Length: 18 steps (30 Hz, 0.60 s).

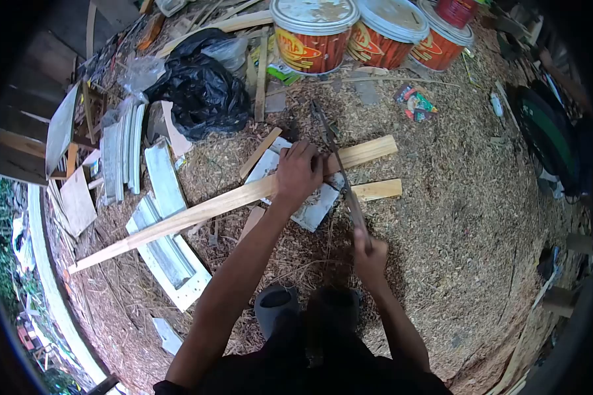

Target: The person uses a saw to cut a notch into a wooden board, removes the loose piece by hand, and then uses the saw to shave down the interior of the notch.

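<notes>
nearest: grey sandal (275, 304) on the shavings-strewn ground, well clear of the blade.

right hand (371, 263) just ahead of the feet, gripping the rear end of the saw (349, 194), fingers closed around it; the grip's shape mostly hidden.

saw lies across the wooden plank (230, 197), near the plank's far right end. for a clean cut, i'd judge: long even strokes, wrist in line with the blade, light pressure, plank not allowed to roll or lift. ease off as the cut nears through, so the end does not splinter.

pale block (316, 209) beneath the plank at the cut; plank should bear firmly on it. short wood piece (377, 190) lies close by the blade, could foul a stroke.

left hand (298, 172) on the plank over the block, fingers bent down over the wood, clamping it; undersides out of sight. knuckles sit near the blade: a little more room seems wise.

farther: black plastic bag (204, 92), then lidded bucket (314, 43), both well apart from the cutting.
</notes>
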Tool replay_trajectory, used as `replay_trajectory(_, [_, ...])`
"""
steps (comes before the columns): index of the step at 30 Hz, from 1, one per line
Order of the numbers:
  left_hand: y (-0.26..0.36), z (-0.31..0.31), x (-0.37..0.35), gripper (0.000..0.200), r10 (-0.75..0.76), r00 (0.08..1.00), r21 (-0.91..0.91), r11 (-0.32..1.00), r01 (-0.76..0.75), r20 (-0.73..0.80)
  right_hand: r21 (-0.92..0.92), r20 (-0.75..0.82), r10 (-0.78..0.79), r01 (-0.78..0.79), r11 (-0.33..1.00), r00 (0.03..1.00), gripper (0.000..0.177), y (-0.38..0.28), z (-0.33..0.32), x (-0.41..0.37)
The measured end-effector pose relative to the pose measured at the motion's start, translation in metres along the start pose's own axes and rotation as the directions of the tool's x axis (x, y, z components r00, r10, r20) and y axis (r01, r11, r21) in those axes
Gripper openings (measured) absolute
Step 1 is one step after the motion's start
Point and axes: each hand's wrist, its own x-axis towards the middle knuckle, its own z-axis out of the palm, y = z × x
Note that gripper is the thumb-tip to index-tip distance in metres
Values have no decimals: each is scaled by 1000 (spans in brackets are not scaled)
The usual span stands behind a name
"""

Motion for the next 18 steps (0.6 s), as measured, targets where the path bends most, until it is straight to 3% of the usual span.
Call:
replay_trajectory(1, [0,0,0,11,-10,1000,-2,1000,10,1,105,13,-23,22,994,1000,48,3,9,14])
replay_trajectory(5, [1,-1,-2,12,-72,995,60,996,68,62,49,40,-29,27,998,999,50,-12,-7,22])
replay_trajectory(7, [1,2,-2,11,-35,999,23,999,35,-9,118,105,27,-39,992,994,50,-17,-13,18])
replay_trajectory(9, [-1,0,-1,14,-108,990,53,993,104,95,40,64,48,-50,998,997,49,9,-24,-15])
replay_trajectory(11, [0,1,-1,14,-106,991,43,994,103,80,-35,55,76,-74,997,996,48,39,-43,-60])
replay_trajectory(14, [1,0,-5,15,-104,992,27,994,102,68,26,74,162,-165,986,984,46,24,-55,-70])
replay_trajectory(16, [2,0,-1,16,-86,994,19,996,85,61,-53,35,-25,27,998,999,48,19,-32,-27])
replay_trajectory(18, [1,-1,0,16,-73,995,43,997,70,66,74,97,2,-9,997,995,50,-1,-2,32])
